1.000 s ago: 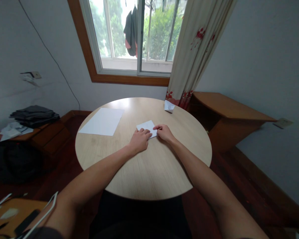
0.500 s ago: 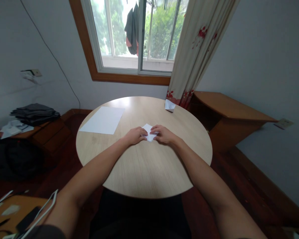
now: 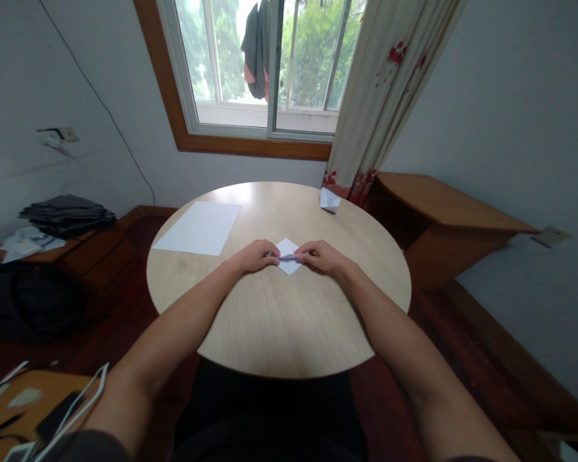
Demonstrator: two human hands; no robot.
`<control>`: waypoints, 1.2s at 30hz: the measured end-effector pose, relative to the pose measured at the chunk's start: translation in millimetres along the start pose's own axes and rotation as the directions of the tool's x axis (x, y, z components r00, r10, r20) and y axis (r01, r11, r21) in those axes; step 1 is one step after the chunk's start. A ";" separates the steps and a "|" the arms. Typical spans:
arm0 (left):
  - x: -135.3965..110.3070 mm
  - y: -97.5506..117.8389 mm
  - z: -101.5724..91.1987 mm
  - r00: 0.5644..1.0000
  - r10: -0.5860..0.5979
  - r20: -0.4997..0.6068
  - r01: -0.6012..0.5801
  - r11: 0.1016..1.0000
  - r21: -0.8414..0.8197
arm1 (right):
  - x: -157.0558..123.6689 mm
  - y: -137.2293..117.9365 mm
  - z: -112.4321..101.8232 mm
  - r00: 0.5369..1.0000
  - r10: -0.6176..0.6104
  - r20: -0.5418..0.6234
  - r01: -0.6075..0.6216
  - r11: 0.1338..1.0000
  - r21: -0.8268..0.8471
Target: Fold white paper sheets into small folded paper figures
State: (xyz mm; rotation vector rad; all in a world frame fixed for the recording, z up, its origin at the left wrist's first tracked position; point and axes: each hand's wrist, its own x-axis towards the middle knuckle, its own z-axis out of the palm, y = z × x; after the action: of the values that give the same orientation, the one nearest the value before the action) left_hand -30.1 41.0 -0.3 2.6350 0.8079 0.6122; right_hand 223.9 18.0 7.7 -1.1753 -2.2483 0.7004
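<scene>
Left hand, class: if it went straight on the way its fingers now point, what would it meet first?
The left hand would first meet the folded white paper it is touching; just across that, roughly in line, is the right hand, though exact heights are hard to judge.

Two bare hands work on a round wooden table (image 3: 279, 321). The left hand (image 3: 260, 255) and right hand (image 3: 320, 256) pinch a small white folded paper (image 3: 289, 265) by its two sides. A big flat white sheet (image 3: 200, 228) lies to the left. Near the flowery curtain (image 3: 395, 77) sits a white paper shape (image 3: 329, 200).
</scene>
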 end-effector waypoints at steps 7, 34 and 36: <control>-0.9 6.1 -2.4 0.990 -0.112 -0.084 0.118 0.991 0.062 | 4.2 -1.5 3.0 0.990 0.047 -0.133 -0.055 0.997 -0.055; 10.1 19.3 19.0 0.962 -0.258 -0.088 0.257 0.966 -0.013 | 9.5 2.6 14.7 0.987 0.013 -0.160 -0.021 0.998 -0.052; 10.9 22.6 19.5 0.950 -0.300 -0.092 0.300 0.954 -0.009 | 9.4 3.5 15.3 0.989 0.007 -0.149 -0.017 0.998 -0.068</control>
State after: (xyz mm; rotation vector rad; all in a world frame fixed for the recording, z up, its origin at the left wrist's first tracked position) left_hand -2.4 26.2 -4.3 2.4311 1.2100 0.6505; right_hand 211.5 24.4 -4.1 -1.2325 -2.1575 0.5250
